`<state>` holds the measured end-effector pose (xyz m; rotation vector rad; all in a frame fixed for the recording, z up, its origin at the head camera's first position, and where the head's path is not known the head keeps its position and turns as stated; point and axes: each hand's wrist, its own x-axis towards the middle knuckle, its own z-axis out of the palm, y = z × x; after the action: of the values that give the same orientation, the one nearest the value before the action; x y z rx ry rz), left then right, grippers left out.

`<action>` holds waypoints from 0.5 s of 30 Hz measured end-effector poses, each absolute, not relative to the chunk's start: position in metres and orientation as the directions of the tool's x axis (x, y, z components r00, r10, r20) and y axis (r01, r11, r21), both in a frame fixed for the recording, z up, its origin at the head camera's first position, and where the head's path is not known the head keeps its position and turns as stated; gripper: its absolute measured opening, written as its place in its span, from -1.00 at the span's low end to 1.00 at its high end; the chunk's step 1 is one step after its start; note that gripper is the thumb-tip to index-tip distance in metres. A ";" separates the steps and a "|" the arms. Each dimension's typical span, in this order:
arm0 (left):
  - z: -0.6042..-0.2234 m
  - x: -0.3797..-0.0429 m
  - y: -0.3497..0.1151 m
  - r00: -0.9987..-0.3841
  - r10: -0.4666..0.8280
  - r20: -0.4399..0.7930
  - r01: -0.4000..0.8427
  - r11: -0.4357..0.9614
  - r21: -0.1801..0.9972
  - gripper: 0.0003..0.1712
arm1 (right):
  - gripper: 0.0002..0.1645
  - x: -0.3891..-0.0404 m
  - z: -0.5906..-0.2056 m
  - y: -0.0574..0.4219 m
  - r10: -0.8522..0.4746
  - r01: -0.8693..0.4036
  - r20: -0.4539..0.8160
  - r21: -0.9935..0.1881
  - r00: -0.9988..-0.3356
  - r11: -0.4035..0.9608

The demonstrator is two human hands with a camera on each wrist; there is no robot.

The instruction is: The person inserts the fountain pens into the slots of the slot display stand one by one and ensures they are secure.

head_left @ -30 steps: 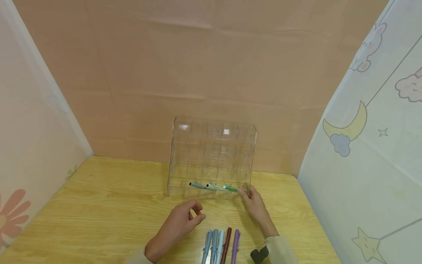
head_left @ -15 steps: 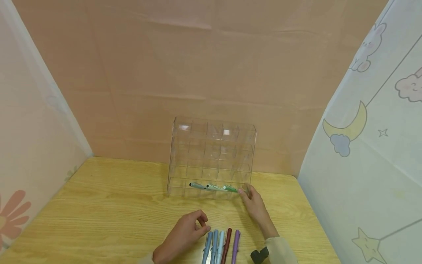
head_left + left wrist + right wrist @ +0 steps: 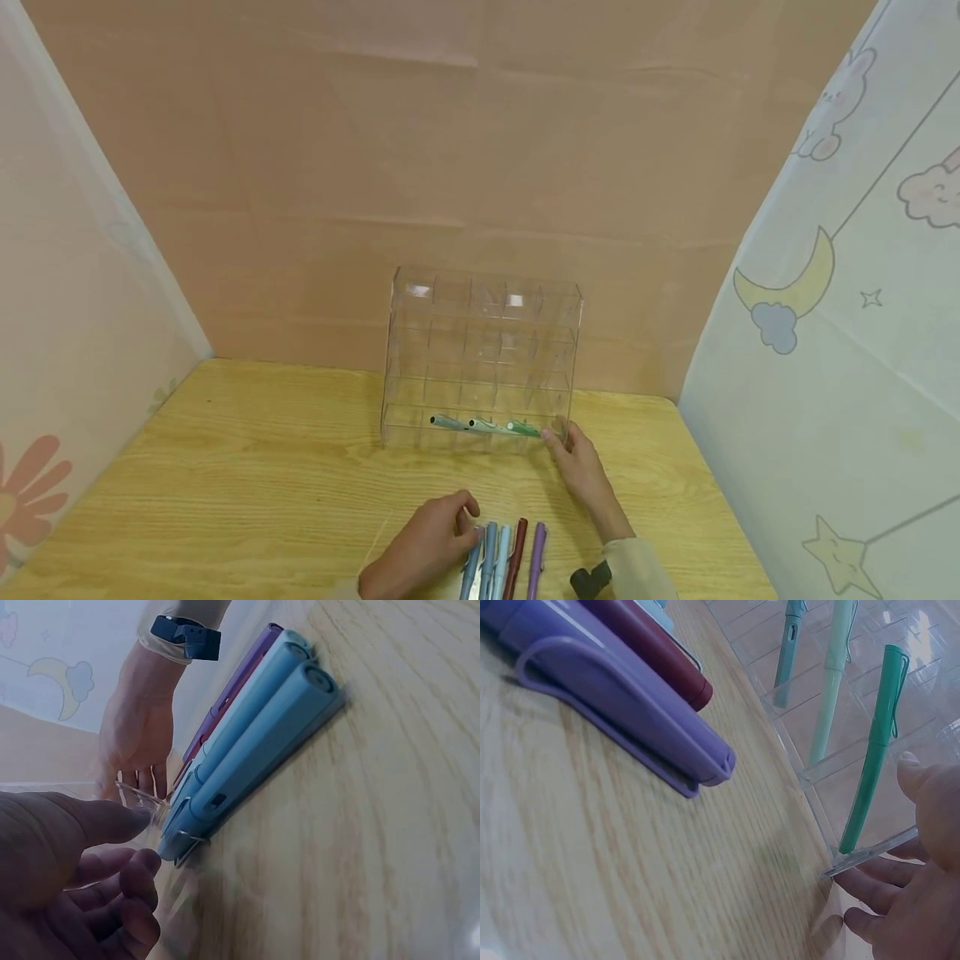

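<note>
A clear acrylic pen rack [image 3: 480, 333] stands upright with three pens in its lowest row: a teal pen [image 3: 787, 656], a pale mint pen [image 3: 829, 690] and a green pen [image 3: 874, 750]. My right hand [image 3: 585, 471] holds the rack's lower right side, thumb in front and fingers behind. Fingers loosely bent, my left hand [image 3: 427, 542] is right at the clip end of the leftmost blue pen [image 3: 262, 742], with a gap between thumb and fingertips. Beside that pen lie another blue pen [image 3: 487, 558], a light blue pen [image 3: 502, 558], a dark red pen [image 3: 515, 558] and a purple pen [image 3: 536, 558].
The wood-grain table [image 3: 262, 467] carries the rack and pens. A tan cloth backdrop [image 3: 450, 150] hangs behind it, with printed panels at both sides. A black device [image 3: 590, 579] is strapped to the right wrist.
My left hand has moved right and toward me, from in front of the rack to the leftmost blue pen. The right hand has stayed on the rack.
</note>
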<state>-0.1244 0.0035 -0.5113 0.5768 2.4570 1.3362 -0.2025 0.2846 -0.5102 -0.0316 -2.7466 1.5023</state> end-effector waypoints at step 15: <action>-0.513 -0.120 0.008 -0.858 0.504 -0.101 0.203 0.513 0.834 -0.74 | -0.17 -0.201 -0.506 0.284 0.029 0.016 -0.001 -0.843 -1.000 0.537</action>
<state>-0.1204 0.0080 -0.5128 0.5886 2.4273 1.2741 -0.2012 0.2842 -0.5064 -0.0400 -2.7425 1.5043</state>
